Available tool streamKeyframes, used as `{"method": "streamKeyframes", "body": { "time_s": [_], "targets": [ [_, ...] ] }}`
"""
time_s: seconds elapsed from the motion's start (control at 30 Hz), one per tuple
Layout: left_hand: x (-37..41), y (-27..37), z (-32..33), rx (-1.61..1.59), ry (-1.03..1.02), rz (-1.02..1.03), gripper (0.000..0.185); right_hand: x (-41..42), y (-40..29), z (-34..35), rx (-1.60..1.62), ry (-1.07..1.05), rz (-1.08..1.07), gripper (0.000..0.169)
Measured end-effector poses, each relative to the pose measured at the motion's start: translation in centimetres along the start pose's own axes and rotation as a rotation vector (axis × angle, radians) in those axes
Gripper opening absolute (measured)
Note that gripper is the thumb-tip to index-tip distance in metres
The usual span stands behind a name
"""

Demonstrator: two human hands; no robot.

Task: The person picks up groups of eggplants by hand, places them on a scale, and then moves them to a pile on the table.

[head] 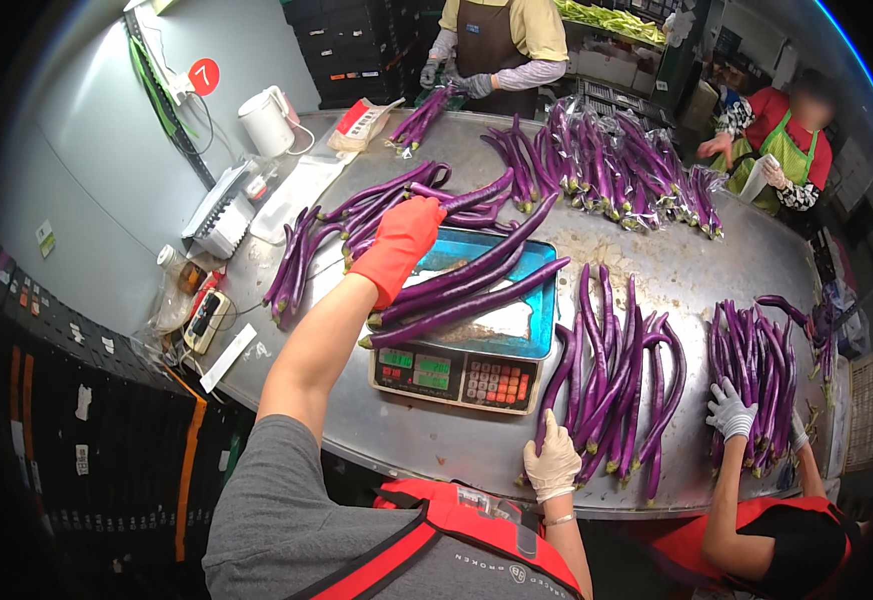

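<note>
My left hand (406, 236), in a red rubber glove, has its fingers closed on a long purple eggplant (477, 193) above the far left part of a digital scale. Several more eggplants (474, 304) lie slantwise over the blue pan (543, 289) of the scale (455, 379). My right hand (552, 459), in a pale glove, touches the lower end of an eggplant (554, 382) at the near edge of the metal table. Beside it to the right spreads a loose pile of eggplants (620, 382). Another pile (376, 206) lies beyond the scale at left.
Bagged eggplants (616, 161) cover the far side of the metal table (751, 259). A co-worker's gloved hand (731, 410) rests on eggplants at right; two other people stand across the table. A kettle (266, 121), papers and a power strip (207, 321) line the left edge.
</note>
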State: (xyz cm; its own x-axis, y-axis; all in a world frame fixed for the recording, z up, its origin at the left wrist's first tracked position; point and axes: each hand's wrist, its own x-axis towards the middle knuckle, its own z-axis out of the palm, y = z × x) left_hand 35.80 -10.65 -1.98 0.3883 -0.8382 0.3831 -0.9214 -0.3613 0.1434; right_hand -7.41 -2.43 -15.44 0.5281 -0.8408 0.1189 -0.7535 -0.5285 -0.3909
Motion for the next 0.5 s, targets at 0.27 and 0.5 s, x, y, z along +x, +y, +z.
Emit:
{"method": "streamKeyframes", "body": {
  "time_s": [0.27, 0.5],
  "targets": [
    [0.3, 0.6, -0.6, -0.050, -0.141, -0.089, 0.032, -0.2, 0.4, 0.2, -0.012, 0.020, -0.014, 0.067],
    [0.4, 1.0, -0.8, -0.072, -0.162, -0.145, 0.036, -0.3, 0.5, 0.4, -0.006, 0.012, -0.009, 0.067]
  ]
}}
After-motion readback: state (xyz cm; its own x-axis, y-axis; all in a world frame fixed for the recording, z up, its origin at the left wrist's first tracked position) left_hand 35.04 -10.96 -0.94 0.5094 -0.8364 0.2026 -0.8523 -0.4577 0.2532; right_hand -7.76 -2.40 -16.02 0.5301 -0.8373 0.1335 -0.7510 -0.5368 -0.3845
